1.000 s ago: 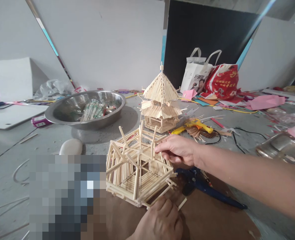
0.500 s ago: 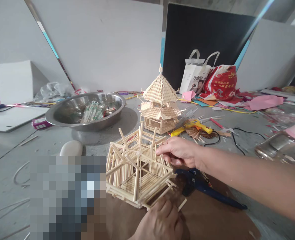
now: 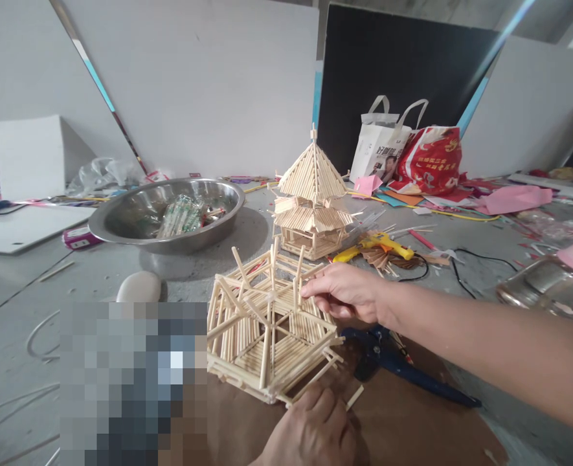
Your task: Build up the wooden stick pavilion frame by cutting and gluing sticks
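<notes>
A hexagonal frame built of thin wooden sticks (image 3: 267, 327) stands in front of me on a brown board (image 3: 403, 427). My right hand (image 3: 347, 291) reaches in from the right and pinches an upright stick at the frame's right side. My left hand (image 3: 310, 430) rests at the frame's near edge, fingers curled round a short stick by the base. Behind the frame stands a finished two-tier stick pagoda (image 3: 313, 197).
A steel bowl (image 3: 121, 223) with wrapped stick packets sits at the back left, a white oval stone (image 3: 139, 285) before it. A yellow glue gun (image 3: 378, 244), blue cutters (image 3: 403, 367), a glass jar (image 3: 543, 288), bags (image 3: 412, 158) and coloured paper scraps lie to the right.
My right hand shifted slightly at the frame's right side, staying on the upright stick. The left hand stayed at the near edge.
</notes>
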The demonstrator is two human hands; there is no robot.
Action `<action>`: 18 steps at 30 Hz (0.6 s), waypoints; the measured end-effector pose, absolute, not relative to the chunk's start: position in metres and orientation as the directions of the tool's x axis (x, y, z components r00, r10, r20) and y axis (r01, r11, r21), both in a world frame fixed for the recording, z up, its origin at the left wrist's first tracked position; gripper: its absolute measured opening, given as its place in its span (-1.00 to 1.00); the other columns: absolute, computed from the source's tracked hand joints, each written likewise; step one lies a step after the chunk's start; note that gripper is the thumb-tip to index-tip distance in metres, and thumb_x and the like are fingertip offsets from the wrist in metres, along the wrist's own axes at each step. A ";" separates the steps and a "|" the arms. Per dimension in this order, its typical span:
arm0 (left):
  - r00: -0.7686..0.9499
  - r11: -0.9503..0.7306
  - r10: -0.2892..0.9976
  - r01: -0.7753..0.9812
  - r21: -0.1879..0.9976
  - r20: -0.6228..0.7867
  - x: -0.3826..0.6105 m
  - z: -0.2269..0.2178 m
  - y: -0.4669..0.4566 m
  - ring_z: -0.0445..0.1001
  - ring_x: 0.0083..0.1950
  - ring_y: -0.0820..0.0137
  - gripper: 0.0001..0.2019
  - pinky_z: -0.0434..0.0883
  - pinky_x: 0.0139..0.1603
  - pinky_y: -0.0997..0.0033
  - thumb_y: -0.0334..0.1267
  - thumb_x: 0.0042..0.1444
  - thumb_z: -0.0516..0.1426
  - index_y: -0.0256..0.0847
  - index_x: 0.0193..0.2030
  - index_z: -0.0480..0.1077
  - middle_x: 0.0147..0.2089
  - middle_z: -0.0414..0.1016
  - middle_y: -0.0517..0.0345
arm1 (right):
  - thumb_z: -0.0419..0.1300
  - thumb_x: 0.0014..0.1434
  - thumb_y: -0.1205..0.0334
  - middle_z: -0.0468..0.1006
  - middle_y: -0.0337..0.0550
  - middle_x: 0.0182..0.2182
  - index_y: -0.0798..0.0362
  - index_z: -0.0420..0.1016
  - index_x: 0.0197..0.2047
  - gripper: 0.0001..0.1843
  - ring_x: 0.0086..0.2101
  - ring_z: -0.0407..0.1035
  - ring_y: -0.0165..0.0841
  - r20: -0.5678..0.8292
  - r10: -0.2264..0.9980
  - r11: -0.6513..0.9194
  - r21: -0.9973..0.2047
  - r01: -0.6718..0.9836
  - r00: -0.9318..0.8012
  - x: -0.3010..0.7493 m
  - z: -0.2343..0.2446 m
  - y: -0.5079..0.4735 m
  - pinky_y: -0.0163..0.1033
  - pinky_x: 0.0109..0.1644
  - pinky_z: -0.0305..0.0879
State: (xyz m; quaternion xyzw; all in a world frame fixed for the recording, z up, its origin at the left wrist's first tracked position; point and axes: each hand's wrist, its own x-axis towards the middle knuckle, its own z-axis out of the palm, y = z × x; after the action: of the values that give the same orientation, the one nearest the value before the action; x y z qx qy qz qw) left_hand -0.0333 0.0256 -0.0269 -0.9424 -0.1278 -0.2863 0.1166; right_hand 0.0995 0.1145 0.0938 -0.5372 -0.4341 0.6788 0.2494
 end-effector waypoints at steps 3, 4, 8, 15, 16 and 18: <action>0.803 -0.941 0.176 0.308 -0.144 0.569 -0.033 -0.026 0.026 0.29 -0.51 0.43 -0.80 0.23 -0.40 0.39 -0.41 0.07 0.01 -0.27 -0.57 0.28 -0.56 0.33 0.18 | 0.06 0.00 0.43 0.25 -0.41 -0.82 0.14 0.21 -0.65 -0.77 -0.87 -0.06 -0.67 -0.518 0.802 -0.503 -0.854 0.133 -0.297 0.099 0.094 0.114 -0.54 -0.86 -0.22; 0.802 -0.939 0.179 0.311 -0.143 0.570 -0.033 -0.025 0.026 0.30 -0.50 0.43 -0.80 0.23 -0.40 0.39 -0.41 0.06 0.01 -0.27 -0.57 0.28 -0.56 0.34 0.18 | 0.06 0.00 0.43 0.25 -0.41 -0.82 0.13 0.21 -0.66 -0.77 -0.87 -0.06 -0.67 -0.520 0.801 -0.504 -0.853 0.135 -0.298 0.099 0.094 0.114 -0.54 -0.86 -0.23; 0.800 -0.939 0.185 0.315 -0.136 0.570 -0.033 -0.026 0.027 0.32 -0.50 0.42 -0.79 0.25 -0.39 0.38 -0.41 0.07 0.00 -0.27 -0.56 0.29 -0.55 0.35 0.18 | 0.07 -0.01 0.43 0.25 -0.41 -0.82 0.13 0.20 -0.66 -0.77 -0.88 -0.06 -0.67 -0.522 0.797 -0.504 -0.852 0.143 -0.304 0.099 0.094 0.115 -0.54 -0.86 -0.23; 0.795 -0.940 0.178 0.312 -0.140 0.580 -0.032 -0.028 0.027 0.31 -0.50 0.43 -0.76 0.25 -0.41 0.38 -0.43 0.10 -0.05 -0.27 -0.56 0.27 -0.56 0.33 0.18 | 0.06 0.00 0.44 0.24 -0.41 -0.82 0.13 0.20 -0.66 -0.75 -0.87 -0.06 -0.67 -0.519 0.791 -0.503 -0.853 0.139 -0.324 0.100 0.093 0.116 -0.53 -0.86 -0.23; 0.796 -0.940 0.178 0.312 -0.140 0.579 -0.032 -0.028 0.026 0.31 -0.50 0.44 -0.76 0.25 -0.40 0.38 -0.44 0.10 -0.05 -0.27 -0.56 0.28 -0.56 0.33 0.18 | 0.06 0.00 0.43 0.24 -0.41 -0.82 0.13 0.20 -0.66 -0.75 -0.87 -0.06 -0.67 -0.519 0.790 -0.503 -0.853 0.140 -0.326 0.100 0.093 0.116 -0.54 -0.86 -0.23; 0.798 -0.941 0.176 0.309 -0.140 0.577 -0.033 -0.027 0.026 0.31 -0.50 0.44 -0.77 0.25 -0.40 0.38 -0.45 0.10 -0.05 -0.27 -0.55 0.28 -0.56 0.32 0.18 | 0.06 0.00 0.43 0.25 -0.41 -0.82 0.13 0.21 -0.66 -0.76 -0.87 -0.06 -0.67 -0.518 0.791 -0.501 -0.854 0.142 -0.325 0.100 0.093 0.116 -0.54 -0.86 -0.22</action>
State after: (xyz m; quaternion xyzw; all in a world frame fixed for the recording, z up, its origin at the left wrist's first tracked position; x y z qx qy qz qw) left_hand -0.0326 0.0261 -0.0274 -0.9412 -0.1287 -0.2909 0.1140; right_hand 0.1004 0.1163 0.0930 -0.5303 -0.4398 0.6850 0.2369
